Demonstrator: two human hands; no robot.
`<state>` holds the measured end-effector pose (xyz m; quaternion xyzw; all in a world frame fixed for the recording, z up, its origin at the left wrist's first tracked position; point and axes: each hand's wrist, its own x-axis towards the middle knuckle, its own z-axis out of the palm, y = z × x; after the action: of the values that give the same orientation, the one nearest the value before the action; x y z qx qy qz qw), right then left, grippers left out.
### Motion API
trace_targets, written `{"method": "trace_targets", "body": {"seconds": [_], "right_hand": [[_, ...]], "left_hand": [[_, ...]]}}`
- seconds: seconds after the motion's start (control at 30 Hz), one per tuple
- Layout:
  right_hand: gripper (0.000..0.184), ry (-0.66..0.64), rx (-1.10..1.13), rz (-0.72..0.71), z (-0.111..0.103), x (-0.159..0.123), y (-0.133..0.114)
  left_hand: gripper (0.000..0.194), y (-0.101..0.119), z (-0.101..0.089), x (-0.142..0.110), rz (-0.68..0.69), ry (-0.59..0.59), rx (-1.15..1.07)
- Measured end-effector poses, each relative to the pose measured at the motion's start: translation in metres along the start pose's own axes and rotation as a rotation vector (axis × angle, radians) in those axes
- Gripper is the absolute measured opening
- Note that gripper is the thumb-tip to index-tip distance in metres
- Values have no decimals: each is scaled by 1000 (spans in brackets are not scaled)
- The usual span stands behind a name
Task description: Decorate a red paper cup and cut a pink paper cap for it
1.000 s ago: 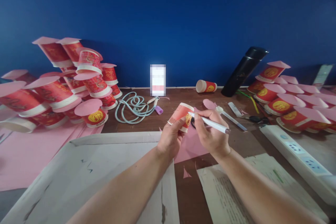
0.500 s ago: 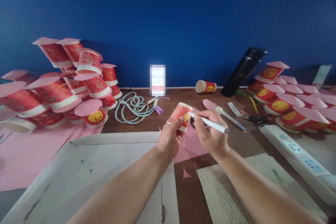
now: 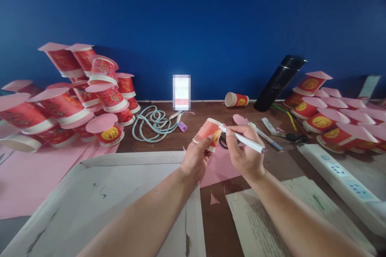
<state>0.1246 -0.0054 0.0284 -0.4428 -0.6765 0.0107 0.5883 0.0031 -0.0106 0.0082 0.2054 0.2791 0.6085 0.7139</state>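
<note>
the red cup (image 3: 207,131) sits at the centre of the frame, raised in front of the bench (image 3: 215,225) and tipped over toward the left, and the likeliest trouble is a stray mark on it: the pen (image 3: 249,141) has its tip right by the cup's edge, so a small jerk of either hand could drag a line across the yellow emblem. the cup looks like thin paper, so too hard a squeeze might dent its wall, and too loose a one might let it roll under the pen's push. the left hand (image 3: 194,158), just below centre, is closed around the cup's lower side, thumb laid along the front, its forearm slanting up from the bottom left. the right hand (image 3: 245,152), right of centre, pinches the pen near its tip in a writing grip, the barrel slanting down to the right, its forearm rising from the lower right above the printed paper (image 3: 241,209).
</note>
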Motion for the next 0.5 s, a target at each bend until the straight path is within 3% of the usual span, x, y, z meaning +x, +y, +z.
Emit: {"method": "trace_targets", "body": {"seconds": [0.23,0.5], "right_hand": [[3,-1,-6,-4,0,0,0],[2,-26,-16,-1,-1,0,-2]], "left_hand": [[25,-1,-1,0,-2,10,32],[34,-1,-2,1,-12,12,11]]}}
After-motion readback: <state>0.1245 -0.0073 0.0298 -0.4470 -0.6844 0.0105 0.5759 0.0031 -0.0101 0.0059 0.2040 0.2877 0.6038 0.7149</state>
